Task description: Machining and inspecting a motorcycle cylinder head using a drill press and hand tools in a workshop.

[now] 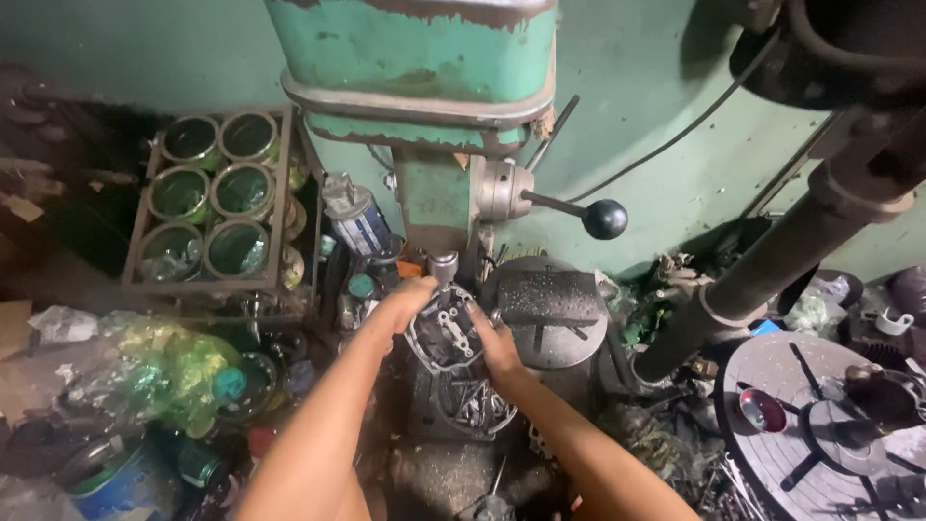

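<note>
A round grey metal casting with holes and ribs sits under the spindle of a green drill press. My left hand grips its upper left rim. On the right edge, my right hand holds the same part. Both arms reach in from the bottom of the view. Below the casting lies a second ring-shaped metal part on the dark machine base.
The press's feed lever with a black ball knob sticks out right. A round slotted table stands beside the hands. A rack of green tins is at left, a slotted round plate at right, plastic bags lower left.
</note>
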